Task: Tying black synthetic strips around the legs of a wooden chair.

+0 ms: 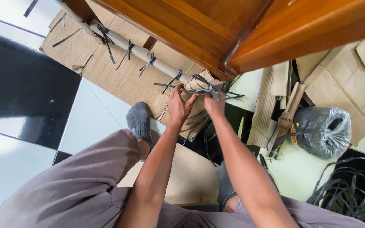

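Both hands are working at the leg's (140, 52) lower end: left hand (178, 105) pressing cardboard wrap (199, 82) with fingers spread, right hand (214, 103) pinching a black strap (210, 89). Four ties (127, 48) are already knotted higher up; this one is looking unfinished, above the floor (89, 118)

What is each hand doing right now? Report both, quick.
Left hand: fingers spread open, pressing the cardboard wrap on the wooden leg.
Right hand: grip shut on the black strap.
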